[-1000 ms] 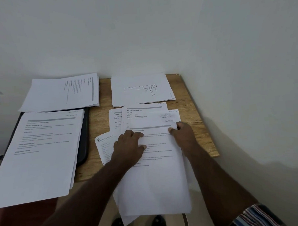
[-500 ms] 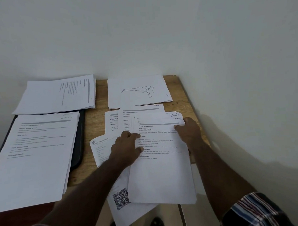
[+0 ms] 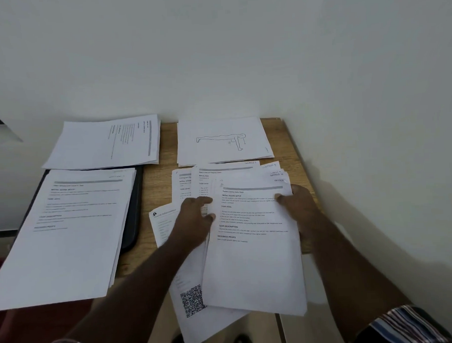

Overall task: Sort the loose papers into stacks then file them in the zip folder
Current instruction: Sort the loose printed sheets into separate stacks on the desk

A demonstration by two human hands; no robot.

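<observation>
A fanned pile of loose papers (image 3: 252,261) lies at the desk's front right and overhangs its edge. My right hand (image 3: 300,207) grips the pile's top sheets at their right edge, thumb on top. My left hand (image 3: 196,220) rests on the lower sheets, its fingertips at the left edge of the top sheet. A sheet with a QR code (image 3: 193,299) sticks out underneath. The black zip folder (image 3: 136,214) lies at the left under a thick sorted stack (image 3: 67,230). Two more stacks sit at the back: a text stack (image 3: 104,143) and a stack topped by a figure drawing (image 3: 223,141).
The wooden desk (image 3: 158,182) stands in a corner, with white walls behind it and close along its right side. Bare wood shows between the stacks. The left stack and the loose pile both hang over the front edge. My shoes show on the floor below.
My right hand has pulled the top sheets rightward and raised them a little. This uncovered the QR-code sheet. My left hand, which lay on the top sheet, now sits at its left edge.
</observation>
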